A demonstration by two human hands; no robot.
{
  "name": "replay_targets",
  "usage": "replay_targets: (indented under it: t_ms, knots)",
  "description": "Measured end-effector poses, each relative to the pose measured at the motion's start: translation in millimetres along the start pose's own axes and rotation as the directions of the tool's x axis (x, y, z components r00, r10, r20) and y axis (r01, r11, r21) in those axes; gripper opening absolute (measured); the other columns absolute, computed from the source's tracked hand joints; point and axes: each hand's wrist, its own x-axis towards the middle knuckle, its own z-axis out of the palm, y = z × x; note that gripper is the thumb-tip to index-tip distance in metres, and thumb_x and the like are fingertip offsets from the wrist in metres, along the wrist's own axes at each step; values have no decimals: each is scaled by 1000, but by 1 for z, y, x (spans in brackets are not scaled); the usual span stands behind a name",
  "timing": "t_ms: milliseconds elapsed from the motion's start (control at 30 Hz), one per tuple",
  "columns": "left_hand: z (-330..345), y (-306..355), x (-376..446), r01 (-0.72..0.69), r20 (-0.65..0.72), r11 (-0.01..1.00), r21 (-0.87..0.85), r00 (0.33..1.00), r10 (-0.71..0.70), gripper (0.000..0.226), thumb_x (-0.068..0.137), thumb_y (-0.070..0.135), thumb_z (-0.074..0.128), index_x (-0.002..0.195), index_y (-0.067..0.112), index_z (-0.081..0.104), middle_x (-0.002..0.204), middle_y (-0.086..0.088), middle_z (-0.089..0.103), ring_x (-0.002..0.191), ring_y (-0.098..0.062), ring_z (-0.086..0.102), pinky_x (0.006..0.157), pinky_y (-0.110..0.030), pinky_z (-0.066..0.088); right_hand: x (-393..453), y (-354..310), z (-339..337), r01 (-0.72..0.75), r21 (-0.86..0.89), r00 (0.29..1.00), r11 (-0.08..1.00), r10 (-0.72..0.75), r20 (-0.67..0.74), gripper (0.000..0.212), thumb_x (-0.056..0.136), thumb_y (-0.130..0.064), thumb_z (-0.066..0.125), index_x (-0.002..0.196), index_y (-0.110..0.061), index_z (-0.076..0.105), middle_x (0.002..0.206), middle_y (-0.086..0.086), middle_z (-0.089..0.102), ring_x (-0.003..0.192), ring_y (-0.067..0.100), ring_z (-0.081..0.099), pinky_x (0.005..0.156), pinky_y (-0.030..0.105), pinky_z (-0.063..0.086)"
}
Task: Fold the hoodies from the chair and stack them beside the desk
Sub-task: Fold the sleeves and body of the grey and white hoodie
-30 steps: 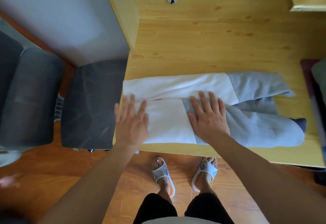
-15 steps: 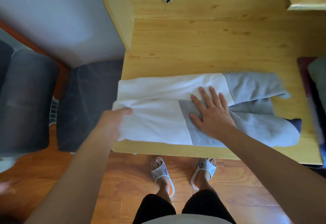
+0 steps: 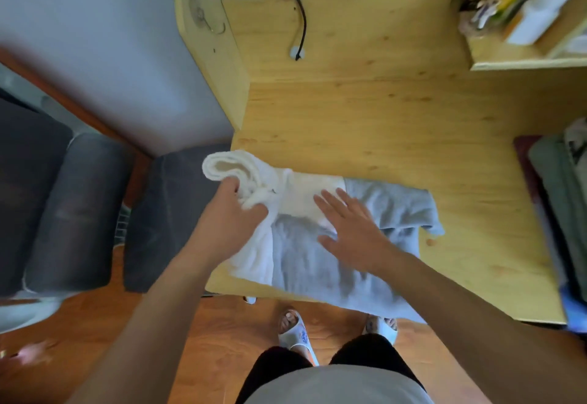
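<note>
The left hand (image 3: pixel 236 209), flat 1 second ago, now grips the hoodie (image 3: pixel 317 244)'s lifted white end, starting the crosswise fold, while the open right hand (image 3: pixel 352 229) pins its middle.

This looks like a room in a home. There is a light wooden desk (image 3: pixel 365 111), a dark chair (image 3: pixel 165 213) beside it, a brown wood floor (image 3: pixel 197 340), a shelf (image 3: pixel 521 54) with small things, and feet in slippers (image 3: pixel 295 333).
</note>
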Motion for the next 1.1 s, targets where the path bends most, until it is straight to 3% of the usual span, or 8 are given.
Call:
replay_targets:
  t_ms: [167,400,467,567,700,867,1000,1100]
  knots:
    - [53,43,-31,-59,7,992,110,998,58,38,89,40,65,119,38,42,92,13,64,78,-13,63,70,-41,53,-65,112,-17,-90,-320,992,943,113,53,99,74,-91,20,158,-42,1,168,-2,-16,151,36,-20,120,64,3]
    - [167,66,-66,-122,124,981,151,987,104,53,94,37,61,142,34,38,119,9,64,108,-23,62,88,-38,49,-50,130,-3,-9,-191,984,982,43,173,92,82,-84,19,155,-41,-19,153,-7,-47,142,32,-41,122,58,-7]
    - [174,56,-58,10,-11,1000,-8,1000,-10,46,96,32,62,139,29,47,121,6,64,114,-25,61,89,-36,47,-60,143,-25,12,-62,981,998,0,195,81,88,-80,23,158,-44,4,162,-10,-29,149,25,-30,124,51,-5]
    - [133,33,-39,88,-259,952,-292,951,-167,33,97,28,64,128,20,60,118,0,68,115,-30,62,84,-35,48,-96,145,-37,16,127,991,992,-32,128,102,71,-96,12,151,-37,37,164,-10,18,152,20,8,123,40,9]
    - [58,20,-34,40,-327,910,-412,926,-189,24,92,37,62,115,37,67,112,5,71,105,-23,67,82,-40,53,-149,118,-6,57,200,957,978,-110,267,89,72,-79,52,146,-31,37,134,-11,42,122,14,35,103,32,30]
    - [7,5,-36,41,-248,949,-313,961,-124,24,101,28,59,124,31,66,108,8,72,101,-19,68,80,-35,54,-134,95,0,168,225,984,960,-150,-96,4,91,-29,57,91,-27,54,89,-8,49,89,15,44,75,33,34]
    - [-7,-7,-34,-2,-144,974,-228,989,-32,25,102,22,60,122,35,66,107,13,72,99,-12,68,78,-28,52,-119,81,-14,293,-30,867,956,-278,-414,19,91,-24,54,101,-13,66,113,0,58,111,23,49,98,37,40]
    - [-16,-22,-28,-20,-104,980,-198,995,-1,26,101,23,62,121,38,67,113,12,72,103,-14,68,88,-38,55,-86,95,2,-48,-86,935,995,14,-355,39,90,-31,41,102,-5,67,138,10,53,134,33,41,116,45,33]
